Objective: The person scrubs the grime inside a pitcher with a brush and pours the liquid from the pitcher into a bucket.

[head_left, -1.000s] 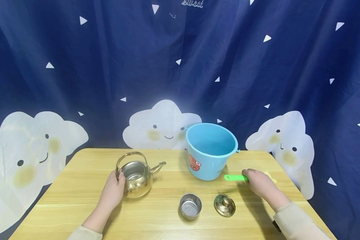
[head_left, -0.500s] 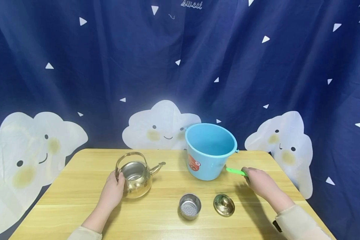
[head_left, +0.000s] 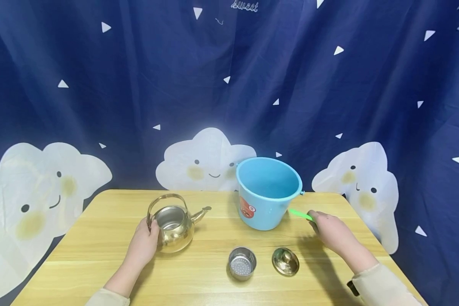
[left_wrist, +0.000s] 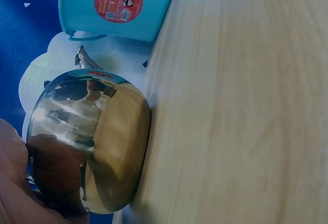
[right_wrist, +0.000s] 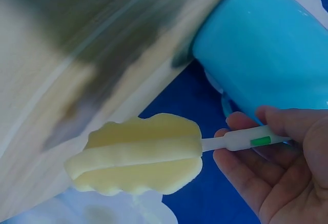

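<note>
Round, glossy gold kettle [head_left: 178,239] is gripped by curled left hand [head_left: 145,241]; wavy-edged foam brush [right_wrist: 141,155] is pinched by curled right hand [right_wrist: 287,170].

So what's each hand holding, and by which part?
Left hand holds the kettle, low on its handle; right hand, the brush, by its grip.

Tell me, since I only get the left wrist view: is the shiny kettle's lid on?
Observer: No, the kettle is open at the top.
Operator: Where is the lid, then?
Observer: The lid lies on the table, just right of a metal strainer.
Operator: And what is the other hand up to?
Observer: The right hand holds a brush with a pale yellow sponge head.
</note>
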Demonstrator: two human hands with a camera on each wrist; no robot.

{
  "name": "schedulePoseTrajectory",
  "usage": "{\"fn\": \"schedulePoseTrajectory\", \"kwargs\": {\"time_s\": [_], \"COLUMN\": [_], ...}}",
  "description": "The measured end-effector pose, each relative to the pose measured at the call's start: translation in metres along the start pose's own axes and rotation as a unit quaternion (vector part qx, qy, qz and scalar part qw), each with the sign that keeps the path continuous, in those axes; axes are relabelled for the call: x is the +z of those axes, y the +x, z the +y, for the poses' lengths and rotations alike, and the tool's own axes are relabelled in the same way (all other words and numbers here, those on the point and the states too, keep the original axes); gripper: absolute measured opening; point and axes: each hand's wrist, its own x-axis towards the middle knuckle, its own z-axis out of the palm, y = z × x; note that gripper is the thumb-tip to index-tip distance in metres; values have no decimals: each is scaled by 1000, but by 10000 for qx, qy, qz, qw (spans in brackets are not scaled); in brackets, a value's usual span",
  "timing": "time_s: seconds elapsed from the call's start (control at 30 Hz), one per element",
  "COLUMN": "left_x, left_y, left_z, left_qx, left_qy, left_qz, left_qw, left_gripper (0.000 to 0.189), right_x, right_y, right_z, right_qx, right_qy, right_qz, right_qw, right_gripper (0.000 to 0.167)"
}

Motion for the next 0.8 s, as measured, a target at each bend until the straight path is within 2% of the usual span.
{"fn": "schedulePoseTrajectory", "kwargs": {"time_s": [0.8], "left_x": [-1], "left_y": [-1], "left_z": [3], "left_qx": [-41], "left_qy": [-38], "left_qz": [-59], "left_qw": [10000], "left_gripper": [62], "right_x": [-18], "right_y": [4], "right_z": [-18], "right_qx": [36], "right_qy": [162], "right_qz": [640], "right_qw": [9978], "right_gripper": [21]}}
